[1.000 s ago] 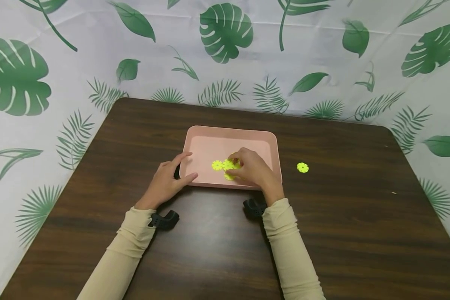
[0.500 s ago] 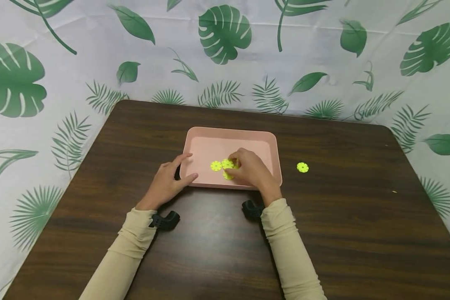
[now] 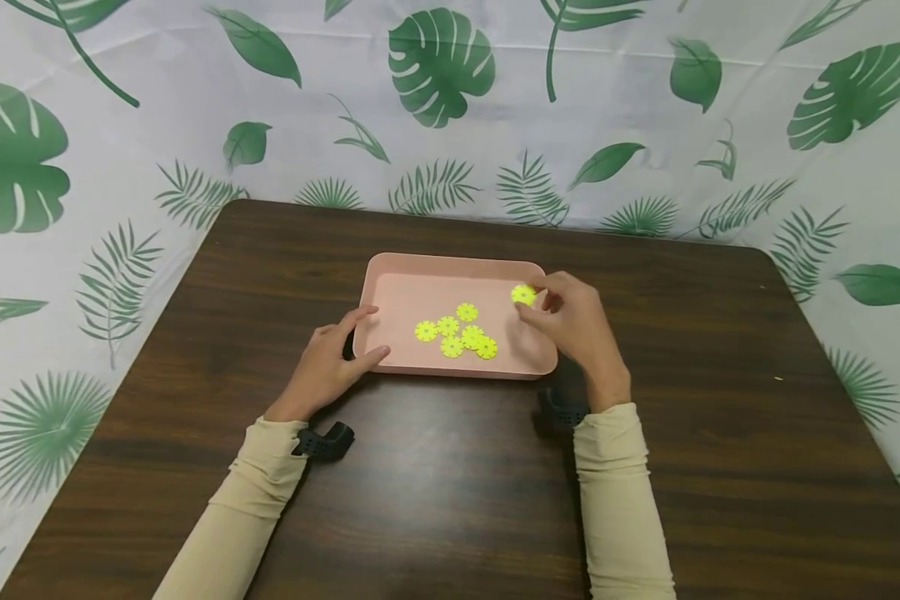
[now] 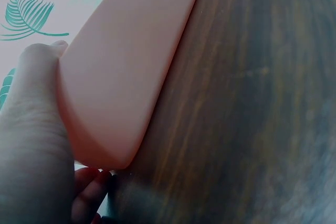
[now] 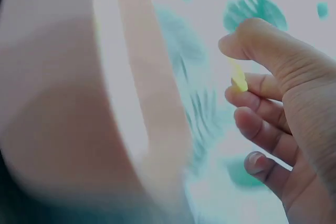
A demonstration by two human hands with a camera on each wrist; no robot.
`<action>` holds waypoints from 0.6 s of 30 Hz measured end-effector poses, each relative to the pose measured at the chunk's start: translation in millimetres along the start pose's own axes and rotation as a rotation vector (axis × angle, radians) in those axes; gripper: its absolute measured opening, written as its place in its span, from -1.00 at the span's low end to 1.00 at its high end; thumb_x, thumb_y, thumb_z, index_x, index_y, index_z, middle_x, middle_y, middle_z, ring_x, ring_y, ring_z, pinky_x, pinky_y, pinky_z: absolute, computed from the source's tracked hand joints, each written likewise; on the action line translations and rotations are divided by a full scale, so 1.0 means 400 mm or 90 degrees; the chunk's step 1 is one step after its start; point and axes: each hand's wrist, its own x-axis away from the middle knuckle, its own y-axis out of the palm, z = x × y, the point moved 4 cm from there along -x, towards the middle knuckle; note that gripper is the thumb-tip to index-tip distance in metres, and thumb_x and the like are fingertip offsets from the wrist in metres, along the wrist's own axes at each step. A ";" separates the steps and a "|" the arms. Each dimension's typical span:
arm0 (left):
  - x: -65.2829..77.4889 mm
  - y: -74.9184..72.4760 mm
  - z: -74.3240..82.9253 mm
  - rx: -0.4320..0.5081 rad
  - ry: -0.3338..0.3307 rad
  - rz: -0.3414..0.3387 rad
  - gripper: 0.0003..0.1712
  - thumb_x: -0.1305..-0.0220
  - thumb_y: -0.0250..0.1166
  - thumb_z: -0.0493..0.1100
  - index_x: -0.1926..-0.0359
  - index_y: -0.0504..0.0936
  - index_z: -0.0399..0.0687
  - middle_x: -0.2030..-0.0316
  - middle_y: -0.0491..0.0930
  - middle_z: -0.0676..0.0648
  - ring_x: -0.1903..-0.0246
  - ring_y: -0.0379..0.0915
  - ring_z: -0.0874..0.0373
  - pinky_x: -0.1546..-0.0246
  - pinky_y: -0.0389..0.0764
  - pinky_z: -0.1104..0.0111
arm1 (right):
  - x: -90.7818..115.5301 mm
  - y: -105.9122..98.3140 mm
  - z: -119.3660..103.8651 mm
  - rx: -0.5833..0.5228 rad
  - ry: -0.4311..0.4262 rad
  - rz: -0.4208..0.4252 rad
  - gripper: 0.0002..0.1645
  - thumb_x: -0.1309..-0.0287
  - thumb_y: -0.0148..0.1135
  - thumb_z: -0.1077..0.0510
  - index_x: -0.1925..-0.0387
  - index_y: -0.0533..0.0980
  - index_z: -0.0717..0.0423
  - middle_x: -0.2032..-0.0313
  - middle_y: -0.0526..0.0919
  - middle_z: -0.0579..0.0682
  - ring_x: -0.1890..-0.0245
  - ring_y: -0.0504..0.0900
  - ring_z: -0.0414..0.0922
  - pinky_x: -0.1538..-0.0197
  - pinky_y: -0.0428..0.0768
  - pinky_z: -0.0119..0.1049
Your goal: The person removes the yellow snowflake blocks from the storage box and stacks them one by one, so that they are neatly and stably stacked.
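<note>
A pink tray (image 3: 420,287) lies on the table, with several small yellow-green notched plastic discs (image 3: 447,326) inside, some overlapping. Over its right end, my right hand (image 3: 579,323) pinches one more such disc (image 3: 523,294) between thumb and fingers. The right wrist view shows that disc (image 5: 239,80) edge-on between the thumb and fingertips. My left hand (image 3: 322,367) grips the tray's left front corner, thumb over the front rim and fingers at the left side. In the left wrist view the tray's outer wall (image 4: 121,61) hides part of those fingers.
The dark wooden table (image 3: 720,375) extends around the tray. A tiny pale scrap (image 3: 778,378) lies on it to the right. Behind hangs a white cloth (image 3: 510,108) printed with green leaves. Black wrist mounts (image 3: 326,442) sit below both hands.
My right hand has moved right from the discs in the tray and now pinches one disc over its right end. The disc on the table is gone from its spot. The left hand stays put.
</note>
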 end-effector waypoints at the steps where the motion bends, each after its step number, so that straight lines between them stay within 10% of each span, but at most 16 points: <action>1: 0.000 0.000 0.000 -0.001 0.000 0.000 -0.20 -0.38 0.36 0.14 -0.53 0.32 0.05 -0.41 0.43 -0.22 -0.26 0.45 -0.32 -0.43 0.11 -0.20 | 0.011 -0.024 0.020 0.007 0.007 0.018 -0.64 -0.17 0.53 0.22 0.04 0.69 0.34 0.27 0.64 0.17 0.36 0.57 0.02 0.28 0.52 -0.18; 8: -0.001 -0.003 0.001 -0.002 -0.005 -0.005 -0.20 -0.38 0.36 0.15 -0.53 0.32 0.07 -0.41 0.43 -0.22 -0.28 0.42 -0.36 -0.42 0.12 -0.22 | 0.111 -0.130 0.173 0.077 0.112 0.039 -0.64 -0.26 0.45 0.20 0.00 0.67 0.37 0.27 0.63 0.22 0.32 0.58 0.06 0.23 0.51 -0.20; 18: 0.000 0.001 0.002 0.009 -0.001 -0.009 -0.22 -0.40 0.34 0.13 -0.53 0.32 0.05 -0.42 0.43 -0.21 -0.29 0.41 -0.34 -0.43 0.10 -0.22 | 0.150 -0.127 0.261 0.065 0.164 -0.005 -0.60 -0.28 0.46 0.14 0.00 0.65 0.39 0.19 0.61 0.26 0.29 0.56 0.06 0.22 0.47 -0.21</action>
